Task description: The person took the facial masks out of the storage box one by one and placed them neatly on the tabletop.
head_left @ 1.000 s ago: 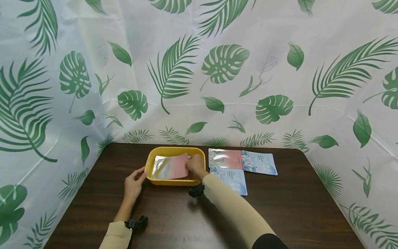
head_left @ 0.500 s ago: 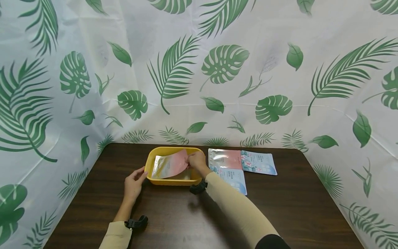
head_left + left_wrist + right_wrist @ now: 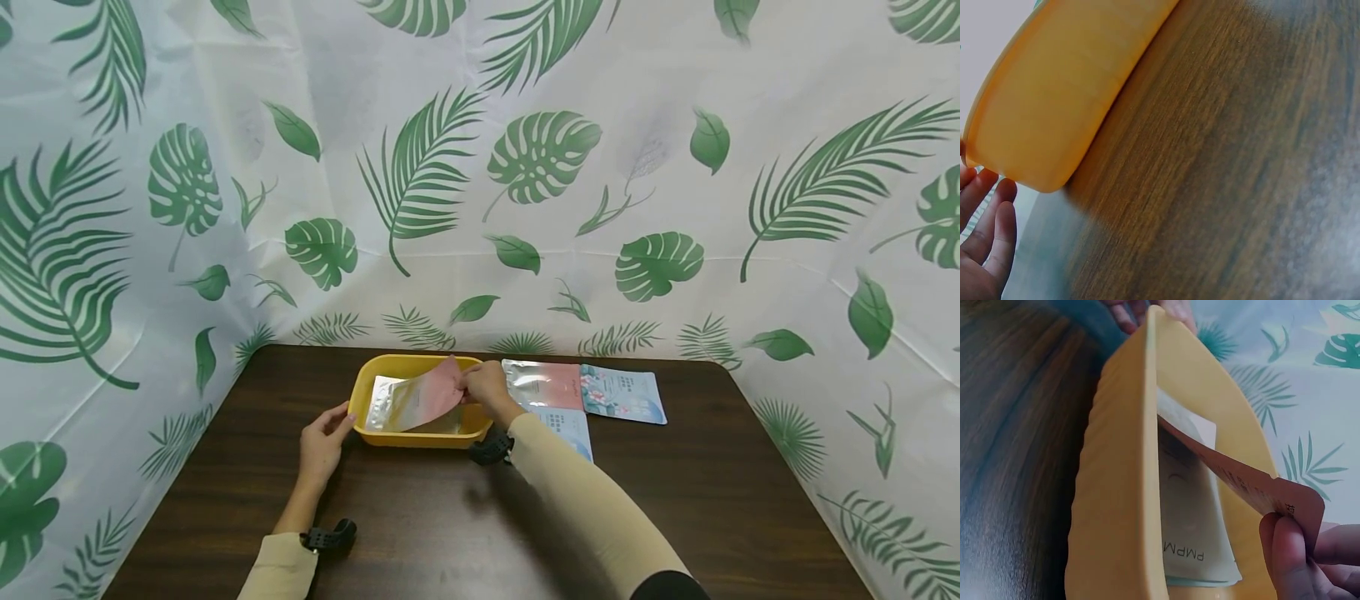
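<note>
The pink packet (image 3: 435, 395) slopes up from within the yellow tub (image 3: 417, 441), its raised end pinched in the right hand (image 3: 487, 387). Under it lies a pale, lettered packet (image 3: 1190, 522). The left hand (image 3: 324, 437) grips the tub's left end. On the worktop (image 3: 405, 525) beside the tub lie two blue packets (image 3: 624, 392) and a pink-and-silver packet (image 3: 546, 385).

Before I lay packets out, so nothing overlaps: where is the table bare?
The table is bare right of the blue packets and right sleeve, in front of the yellow tray as far as that sleeve, and left of the left hand. The back middle is crowded: the tray, the right hand with its pink packet, and three flat packets sit close.
</note>
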`<act>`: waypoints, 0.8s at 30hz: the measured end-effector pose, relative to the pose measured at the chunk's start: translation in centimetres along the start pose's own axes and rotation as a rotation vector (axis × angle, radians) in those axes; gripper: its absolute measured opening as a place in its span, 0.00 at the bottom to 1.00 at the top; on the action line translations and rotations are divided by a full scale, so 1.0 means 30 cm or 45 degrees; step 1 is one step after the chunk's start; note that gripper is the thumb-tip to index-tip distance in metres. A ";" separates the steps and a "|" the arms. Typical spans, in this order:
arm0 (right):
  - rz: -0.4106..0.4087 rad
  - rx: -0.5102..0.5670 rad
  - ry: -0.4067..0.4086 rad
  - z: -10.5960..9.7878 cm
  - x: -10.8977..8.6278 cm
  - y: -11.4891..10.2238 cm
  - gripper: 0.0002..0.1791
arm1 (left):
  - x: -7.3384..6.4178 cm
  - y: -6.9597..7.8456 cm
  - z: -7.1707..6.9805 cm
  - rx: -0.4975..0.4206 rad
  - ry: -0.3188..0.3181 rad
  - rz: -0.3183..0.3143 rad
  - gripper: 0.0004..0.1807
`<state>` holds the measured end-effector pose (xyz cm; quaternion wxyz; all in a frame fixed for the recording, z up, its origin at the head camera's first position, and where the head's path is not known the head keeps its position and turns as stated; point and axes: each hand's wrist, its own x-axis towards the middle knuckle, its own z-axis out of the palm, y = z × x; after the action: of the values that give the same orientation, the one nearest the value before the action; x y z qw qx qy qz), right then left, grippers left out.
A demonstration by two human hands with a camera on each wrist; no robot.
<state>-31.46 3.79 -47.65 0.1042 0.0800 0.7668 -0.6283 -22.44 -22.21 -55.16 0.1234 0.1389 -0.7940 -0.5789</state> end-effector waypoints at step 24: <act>0.009 -0.010 -0.034 -0.070 0.004 -0.006 0.11 | -0.004 -0.003 0.000 -0.011 0.007 0.039 0.21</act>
<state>-31.73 5.82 -47.11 0.1170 0.0740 0.7674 -0.6260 -22.31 -22.18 -55.25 0.1352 0.1278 -0.7930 -0.5801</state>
